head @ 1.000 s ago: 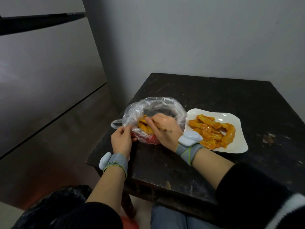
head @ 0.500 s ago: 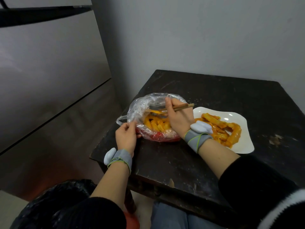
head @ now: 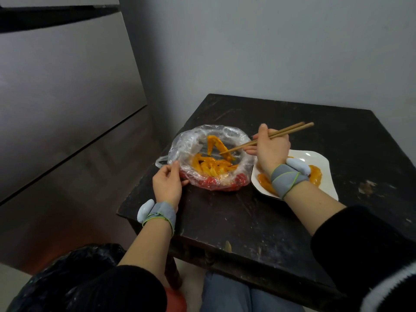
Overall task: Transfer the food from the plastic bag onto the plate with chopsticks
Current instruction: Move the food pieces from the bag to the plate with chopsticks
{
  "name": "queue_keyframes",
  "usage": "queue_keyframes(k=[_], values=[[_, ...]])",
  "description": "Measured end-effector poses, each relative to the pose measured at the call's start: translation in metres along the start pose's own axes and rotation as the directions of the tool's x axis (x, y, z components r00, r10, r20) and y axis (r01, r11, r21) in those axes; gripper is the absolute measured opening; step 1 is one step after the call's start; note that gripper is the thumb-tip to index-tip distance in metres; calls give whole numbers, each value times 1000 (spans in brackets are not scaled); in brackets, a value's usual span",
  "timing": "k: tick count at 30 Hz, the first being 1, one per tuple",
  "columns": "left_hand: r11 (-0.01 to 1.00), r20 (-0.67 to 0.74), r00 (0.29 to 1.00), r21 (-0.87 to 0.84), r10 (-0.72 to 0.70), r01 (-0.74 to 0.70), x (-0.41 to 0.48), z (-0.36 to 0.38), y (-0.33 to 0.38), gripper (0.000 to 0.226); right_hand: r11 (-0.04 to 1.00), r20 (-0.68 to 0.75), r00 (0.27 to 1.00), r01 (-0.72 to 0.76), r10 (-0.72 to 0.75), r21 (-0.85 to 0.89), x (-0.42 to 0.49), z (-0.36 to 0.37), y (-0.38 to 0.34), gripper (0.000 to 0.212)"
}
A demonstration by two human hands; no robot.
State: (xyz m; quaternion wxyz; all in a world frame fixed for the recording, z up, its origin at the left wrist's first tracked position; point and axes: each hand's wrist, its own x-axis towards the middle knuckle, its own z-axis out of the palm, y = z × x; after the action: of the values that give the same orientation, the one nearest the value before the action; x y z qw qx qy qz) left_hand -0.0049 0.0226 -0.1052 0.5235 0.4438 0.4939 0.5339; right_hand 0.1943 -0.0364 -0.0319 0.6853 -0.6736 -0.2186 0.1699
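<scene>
Presently the right hand (head: pixel 271 152) grips the chopsticks (head: pixel 265 140), tips pinching an orange strip (head: pixel 216 146) over the plastic bag (head: pixel 209 158). The plate (head: pixel 315 158) lies just right of it. The left hand (head: pixel 167 182) pinches the bag's rim.

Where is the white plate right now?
In the head view the white plate sits on the dark table, at the right, just beside the plastic bag and partly hidden behind the right hand.
</scene>
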Motion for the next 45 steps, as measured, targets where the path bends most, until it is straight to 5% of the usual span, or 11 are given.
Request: queue_keyframes(k=[8,15,23,28,45], values=[[999,3,1000,37,-8,8,-3,0,0,27,981,139,983,141,-123,-133,-5,22,-3,42],[999,10,1000,51,-4,4,-3,0,3,28,975,93,988,141,-126,-169,-3,28,-1,55],[998,9,1000,71,3,-4,-5,1,4,30,997,-118,990,-71,74,33,6,16,-7,49],[995,12,1000,95,11,-12,-7,1,5,28,972,-115,977,-160,181,170,11,-4,-17,41],[943,-32,996,324,83,-68,-24,8,7,25,991,-51,995,-82,88,110,26,-114,-60,34]])
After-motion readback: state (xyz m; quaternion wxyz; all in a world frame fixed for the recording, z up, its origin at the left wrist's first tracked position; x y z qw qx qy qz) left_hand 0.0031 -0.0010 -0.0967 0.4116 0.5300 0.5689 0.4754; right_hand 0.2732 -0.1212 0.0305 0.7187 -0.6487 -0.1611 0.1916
